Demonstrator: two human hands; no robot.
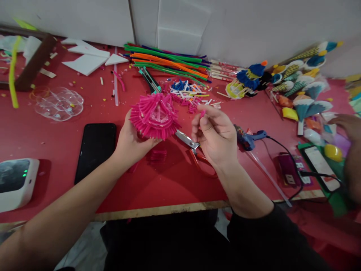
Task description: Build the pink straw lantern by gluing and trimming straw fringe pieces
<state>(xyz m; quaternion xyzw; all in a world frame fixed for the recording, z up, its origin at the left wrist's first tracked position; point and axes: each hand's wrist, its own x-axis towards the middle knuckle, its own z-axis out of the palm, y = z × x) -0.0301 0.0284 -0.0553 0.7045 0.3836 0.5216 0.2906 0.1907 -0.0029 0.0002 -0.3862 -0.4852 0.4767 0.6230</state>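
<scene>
- My left hand (129,136) cups the pink fringed piece (155,117), at ten o'clock from my view's centre; it looks light, bendy, crushable, best cradled by its side;
- My right hand (217,133) pinches a small pink bit (202,113), at two o'clock; probably soft, easiest held by one end

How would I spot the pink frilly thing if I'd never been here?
Find the red table, then the left hand over it. That hand holds the pink frilly thing. Its bristling strips and shiny middle set it apart from the tiny pink piece in the right hand.
</scene>
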